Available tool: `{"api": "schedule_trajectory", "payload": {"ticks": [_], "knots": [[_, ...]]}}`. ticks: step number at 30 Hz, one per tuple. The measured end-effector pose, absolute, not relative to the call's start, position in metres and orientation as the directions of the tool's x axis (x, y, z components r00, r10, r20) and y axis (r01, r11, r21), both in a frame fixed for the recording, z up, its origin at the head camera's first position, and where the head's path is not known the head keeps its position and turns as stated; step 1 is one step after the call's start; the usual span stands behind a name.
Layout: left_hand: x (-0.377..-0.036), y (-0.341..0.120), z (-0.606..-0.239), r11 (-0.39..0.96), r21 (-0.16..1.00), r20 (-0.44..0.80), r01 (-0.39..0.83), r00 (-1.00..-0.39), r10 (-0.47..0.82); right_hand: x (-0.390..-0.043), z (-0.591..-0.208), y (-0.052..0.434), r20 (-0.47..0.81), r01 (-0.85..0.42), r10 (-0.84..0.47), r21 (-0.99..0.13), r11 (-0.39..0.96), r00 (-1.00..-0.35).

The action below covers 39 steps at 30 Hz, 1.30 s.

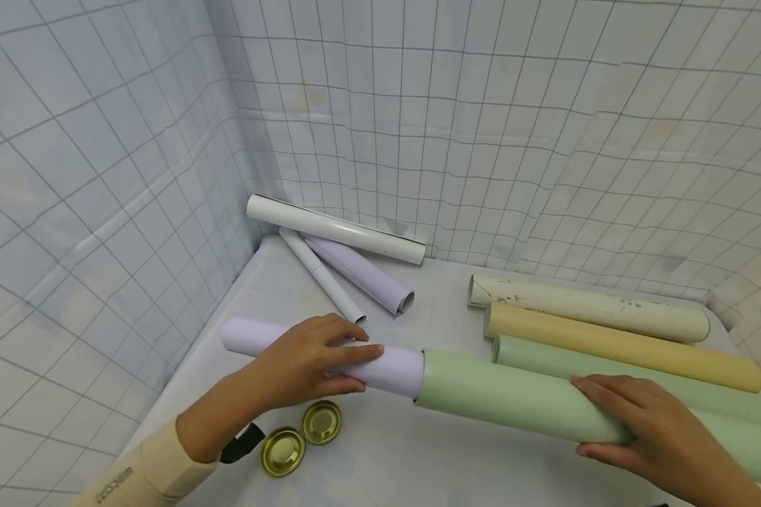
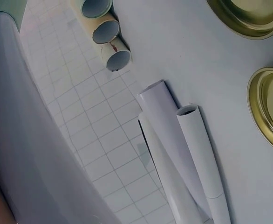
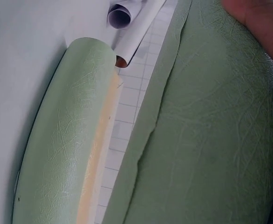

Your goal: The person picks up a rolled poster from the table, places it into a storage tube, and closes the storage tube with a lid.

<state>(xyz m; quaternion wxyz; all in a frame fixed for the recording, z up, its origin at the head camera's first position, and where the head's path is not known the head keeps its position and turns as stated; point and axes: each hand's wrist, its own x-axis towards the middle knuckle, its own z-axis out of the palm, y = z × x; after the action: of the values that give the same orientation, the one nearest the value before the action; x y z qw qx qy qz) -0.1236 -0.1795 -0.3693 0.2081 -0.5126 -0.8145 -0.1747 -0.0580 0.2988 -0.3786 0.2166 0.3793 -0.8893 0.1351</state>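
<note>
My left hand [image 1: 311,359] grips a pale purple paper roll [image 1: 393,373], with thumb and fingers around it. The roll's right end sits inside the mouth of a light green wallpaper roll [image 1: 495,394], and both are raised over the table as one long tube. Around the green roll's middle, my right hand [image 1: 659,426] holds on with thumb below and fingers above. A loose lengthwise edge shows on this green roll [image 3: 211,121] in the right wrist view. The purple roll [image 2: 38,140] fills the left side of the left wrist view.
A second green roll [image 1: 545,359], a yellow roll [image 1: 609,341] and a cream patterned roll [image 1: 583,306] lie at right. White [image 1: 336,229], purple [image 1: 361,274] and thin white [image 1: 323,274] rolls lie at back left. Two gold lids [image 1: 282,451] and a black object [image 1: 242,443] are near my left forearm.
</note>
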Motion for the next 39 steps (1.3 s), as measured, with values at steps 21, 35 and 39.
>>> {"api": "schedule_trajectory", "payload": {"ticks": [21,35,39], "knots": [[-0.124,-0.156,-0.373,0.389,0.052,0.511,0.92,-0.36,0.781,-0.067,-0.388,0.282,0.503,-0.747,-0.636,-0.032,0.664,-0.586],[-0.13,-0.17,-0.38,0.405,0.063,0.456,0.912,-0.387,0.801,-0.067,-0.397,0.288,0.489,-0.721,-0.62,-0.026,0.693,-0.614],[-0.132,-0.181,-0.384,0.428,0.069,0.464,0.901,-0.409,0.786,-0.067,-0.4,0.292,0.489,-0.715,-0.614,-0.027,0.699,-0.619]]}}
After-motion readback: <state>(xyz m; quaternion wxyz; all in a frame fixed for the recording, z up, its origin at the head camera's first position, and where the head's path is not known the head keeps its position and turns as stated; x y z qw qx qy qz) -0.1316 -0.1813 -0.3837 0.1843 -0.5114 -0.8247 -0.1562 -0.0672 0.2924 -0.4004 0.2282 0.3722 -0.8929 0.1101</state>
